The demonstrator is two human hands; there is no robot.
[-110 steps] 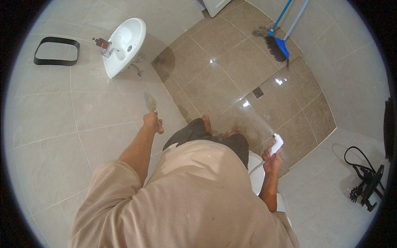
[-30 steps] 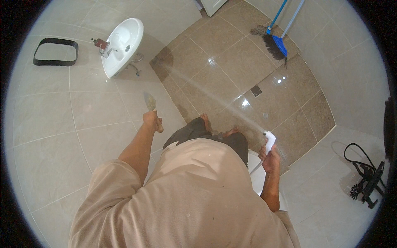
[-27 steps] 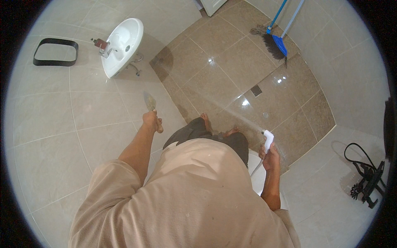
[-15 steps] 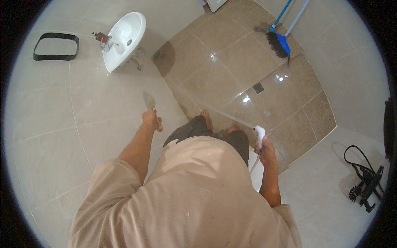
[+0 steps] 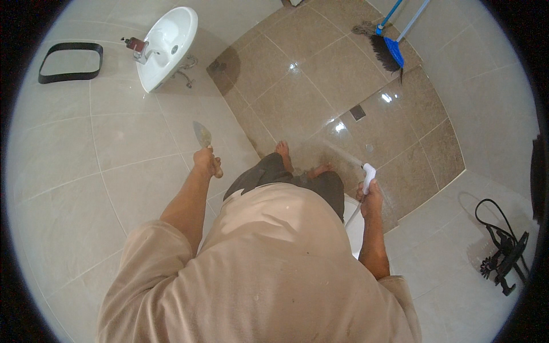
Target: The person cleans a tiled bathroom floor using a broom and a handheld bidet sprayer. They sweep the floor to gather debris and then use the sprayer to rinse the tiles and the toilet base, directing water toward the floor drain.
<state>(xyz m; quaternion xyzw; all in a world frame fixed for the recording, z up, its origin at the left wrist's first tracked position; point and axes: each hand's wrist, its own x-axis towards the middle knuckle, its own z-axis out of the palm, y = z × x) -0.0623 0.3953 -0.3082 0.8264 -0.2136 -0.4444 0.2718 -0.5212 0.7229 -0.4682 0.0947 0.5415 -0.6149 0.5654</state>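
Note:
My left hand (image 5: 205,162) is closed round the wooden handle of a small pointed trowel (image 5: 202,135), its grey blade tilted up toward the tiled wall. In my right hand (image 5: 371,197) is a white handheld sprayer (image 5: 369,171), with a pale hose (image 5: 353,216) running down from it. A fine jet of water (image 5: 340,151) leaves its nozzle toward the far left, above the wet brown floor tiles (image 5: 297,103). My bare feet (image 5: 282,150) stand on those tiles, between the two hands.
A white washbasin (image 5: 168,48) with a soap bottle (image 5: 135,44) hangs at the far left, beside a black-framed mirror (image 5: 71,62). A blue broom (image 5: 390,54) and a mop (image 5: 366,28) lean far right. A square drain (image 5: 357,112) lies in the floor. Black equipment (image 5: 504,246) is at right.
My right hand has moved slightly right and farther away with the sprayer, and its jet now looks wider. The trowel has shifted a little left in view.

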